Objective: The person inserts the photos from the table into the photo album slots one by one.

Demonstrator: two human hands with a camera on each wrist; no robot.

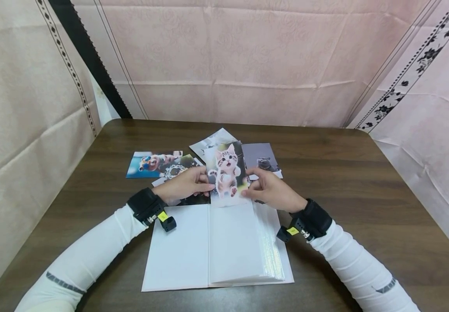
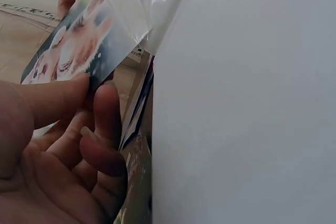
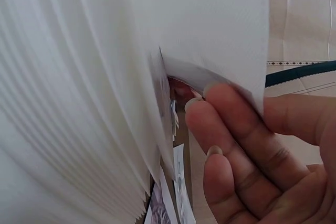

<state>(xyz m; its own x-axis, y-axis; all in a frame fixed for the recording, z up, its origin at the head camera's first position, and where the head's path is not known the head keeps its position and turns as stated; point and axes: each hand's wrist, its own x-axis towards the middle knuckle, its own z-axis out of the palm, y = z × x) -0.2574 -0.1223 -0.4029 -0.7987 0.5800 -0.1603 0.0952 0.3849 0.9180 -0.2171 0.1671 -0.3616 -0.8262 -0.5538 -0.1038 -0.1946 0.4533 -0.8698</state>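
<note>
A kitten photo [image 1: 226, 170] stands at the top edge of an open photo album [image 1: 181, 247]. My left hand [image 1: 187, 184] pinches the photo's left edge between thumb and fingers. In the left wrist view, the photo's lower end overlaps a clear plastic sleeve [image 2: 152, 3] of the album. At the photo's lower right, my right hand [image 1: 273, 190] pinches the top corner of an album page [image 3: 220, 30], thumb on one side and fingers on the other. The right wrist view shows the page's edge lifted and bent, with more album leaves fanned beside it.
Several other photos lie behind the album, among them a blue one [image 1: 140, 167] at left and a grey one [image 1: 259, 151] at right. They rest on the brown wooden table [image 1: 326, 164]. Patterned cloth [image 1: 248, 52] hangs behind the table.
</note>
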